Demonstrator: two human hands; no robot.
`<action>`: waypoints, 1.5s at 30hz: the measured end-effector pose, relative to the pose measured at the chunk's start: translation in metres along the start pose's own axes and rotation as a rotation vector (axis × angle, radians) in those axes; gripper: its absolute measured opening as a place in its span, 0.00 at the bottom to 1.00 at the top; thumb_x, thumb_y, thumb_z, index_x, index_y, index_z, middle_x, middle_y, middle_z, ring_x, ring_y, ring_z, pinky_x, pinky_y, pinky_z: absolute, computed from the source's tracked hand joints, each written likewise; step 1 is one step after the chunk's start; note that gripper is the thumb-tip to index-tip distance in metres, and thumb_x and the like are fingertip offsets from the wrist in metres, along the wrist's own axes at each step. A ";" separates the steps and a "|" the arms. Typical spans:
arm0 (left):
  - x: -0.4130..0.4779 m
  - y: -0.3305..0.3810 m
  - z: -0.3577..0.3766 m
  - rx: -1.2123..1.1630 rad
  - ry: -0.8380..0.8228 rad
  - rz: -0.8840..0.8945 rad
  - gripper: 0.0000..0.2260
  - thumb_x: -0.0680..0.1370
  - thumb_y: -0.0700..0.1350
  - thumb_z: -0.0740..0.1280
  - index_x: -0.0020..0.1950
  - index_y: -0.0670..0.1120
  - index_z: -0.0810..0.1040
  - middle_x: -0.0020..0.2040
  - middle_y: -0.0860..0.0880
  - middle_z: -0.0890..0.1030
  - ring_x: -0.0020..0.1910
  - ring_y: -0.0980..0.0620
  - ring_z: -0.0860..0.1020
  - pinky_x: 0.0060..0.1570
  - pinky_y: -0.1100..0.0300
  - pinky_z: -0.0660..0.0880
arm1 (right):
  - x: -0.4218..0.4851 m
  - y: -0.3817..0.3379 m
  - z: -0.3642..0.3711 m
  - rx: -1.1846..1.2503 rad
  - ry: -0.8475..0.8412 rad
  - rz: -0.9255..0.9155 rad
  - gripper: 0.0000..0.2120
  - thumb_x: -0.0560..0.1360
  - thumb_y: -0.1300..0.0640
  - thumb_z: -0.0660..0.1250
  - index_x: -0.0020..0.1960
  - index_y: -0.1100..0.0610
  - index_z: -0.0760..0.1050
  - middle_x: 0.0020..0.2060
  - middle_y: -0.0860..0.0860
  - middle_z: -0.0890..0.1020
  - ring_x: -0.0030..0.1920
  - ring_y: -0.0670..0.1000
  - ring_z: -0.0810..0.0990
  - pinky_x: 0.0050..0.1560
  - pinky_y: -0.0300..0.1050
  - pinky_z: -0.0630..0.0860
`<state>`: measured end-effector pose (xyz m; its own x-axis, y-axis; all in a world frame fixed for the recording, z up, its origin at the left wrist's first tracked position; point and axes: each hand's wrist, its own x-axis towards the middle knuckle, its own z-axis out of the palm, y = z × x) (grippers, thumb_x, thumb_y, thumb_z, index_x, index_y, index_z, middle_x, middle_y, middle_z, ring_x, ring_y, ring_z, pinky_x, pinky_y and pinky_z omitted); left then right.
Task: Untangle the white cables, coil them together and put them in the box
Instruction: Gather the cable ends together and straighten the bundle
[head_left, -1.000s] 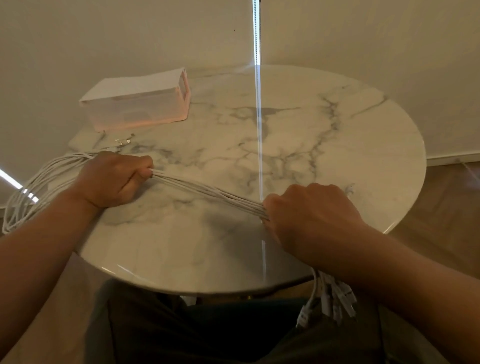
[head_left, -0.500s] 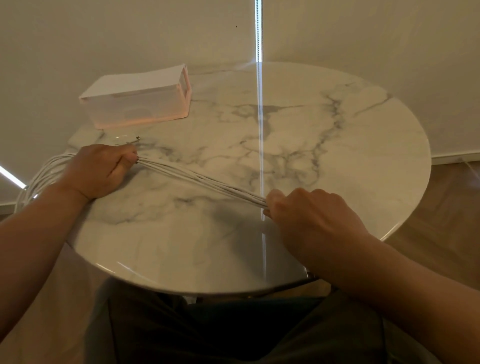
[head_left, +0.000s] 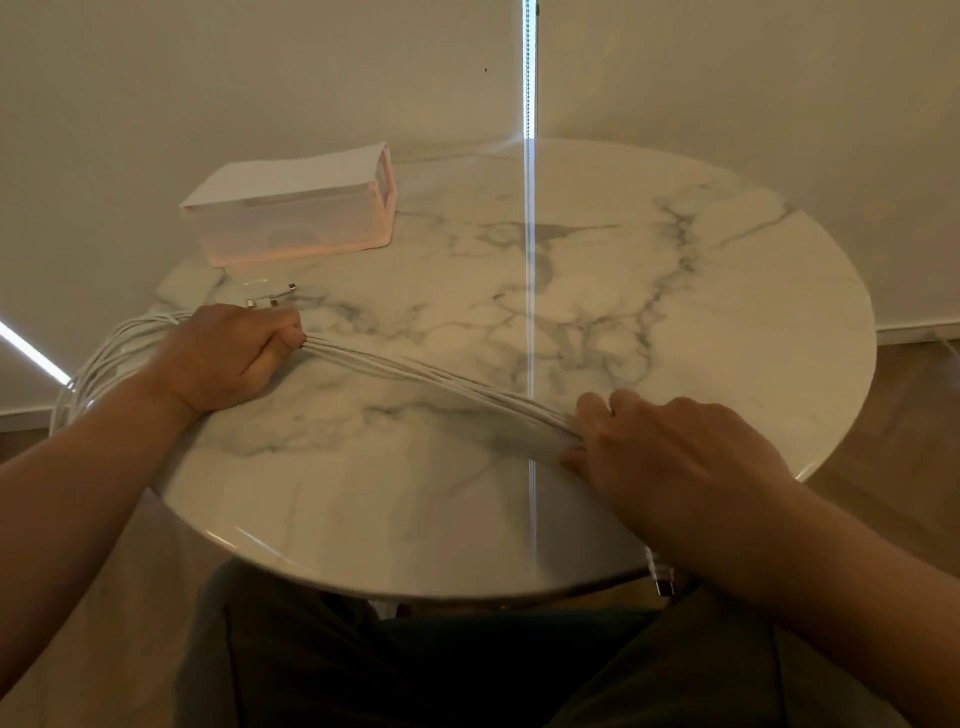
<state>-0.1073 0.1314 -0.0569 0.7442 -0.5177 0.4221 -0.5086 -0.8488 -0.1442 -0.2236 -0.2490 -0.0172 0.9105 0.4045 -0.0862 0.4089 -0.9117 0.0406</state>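
Observation:
A bundle of several white cables (head_left: 431, 371) runs taut across the round marble table (head_left: 597, 291). My left hand (head_left: 228, 353) grips the bundle at the table's left side, fingers curled round it. Behind that hand the cables loop off the left edge. My right hand (head_left: 670, 452) holds the bundle near the front right, fingers bent over the strands. One plug end (head_left: 662, 577) hangs below the table edge under my right forearm. The translucent box (head_left: 291, 208) stands at the back left, apart from both hands.
Small metal-tipped connectors (head_left: 270, 299) lie on the table just beyond my left hand. The table stands in a wall corner, with a bright light strip (head_left: 529, 67) running down the corner. Wooden floor shows at the right. My dark-clothed lap sits under the front edge.
My left hand has slid left along the bundle towards the table's edge, lengthening the taut stretch. My right hand has shifted slightly right and its fingers have loosened. Fewer plug ends show below it.

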 end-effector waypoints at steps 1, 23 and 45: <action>0.000 0.001 0.000 -0.008 -0.005 0.006 0.19 0.80 0.55 0.50 0.41 0.46 0.72 0.33 0.41 0.79 0.31 0.37 0.78 0.32 0.51 0.73 | 0.000 0.000 -0.003 -0.019 -0.004 0.017 0.18 0.81 0.37 0.47 0.57 0.50 0.61 0.50 0.49 0.72 0.46 0.52 0.76 0.40 0.46 0.68; 0.023 0.052 -0.004 -0.117 0.081 0.226 0.24 0.83 0.57 0.47 0.41 0.45 0.75 0.30 0.49 0.77 0.26 0.43 0.75 0.26 0.60 0.66 | 0.113 -0.070 -0.021 -0.015 0.056 -0.320 0.08 0.82 0.56 0.57 0.52 0.56 0.74 0.36 0.49 0.70 0.35 0.51 0.74 0.32 0.44 0.69; -0.002 0.018 -0.024 -0.221 -0.238 -0.064 0.35 0.68 0.79 0.52 0.38 0.46 0.73 0.28 0.53 0.73 0.29 0.55 0.71 0.32 0.61 0.64 | 0.034 0.001 0.004 0.048 0.045 -0.054 0.10 0.83 0.55 0.51 0.50 0.51 0.71 0.35 0.47 0.65 0.36 0.50 0.70 0.31 0.41 0.63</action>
<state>-0.1288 0.1197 -0.0387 0.8449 -0.4964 0.1995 -0.5196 -0.8502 0.0848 -0.1922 -0.2363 -0.0244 0.8895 0.4550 -0.0424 0.4550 -0.8904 -0.0112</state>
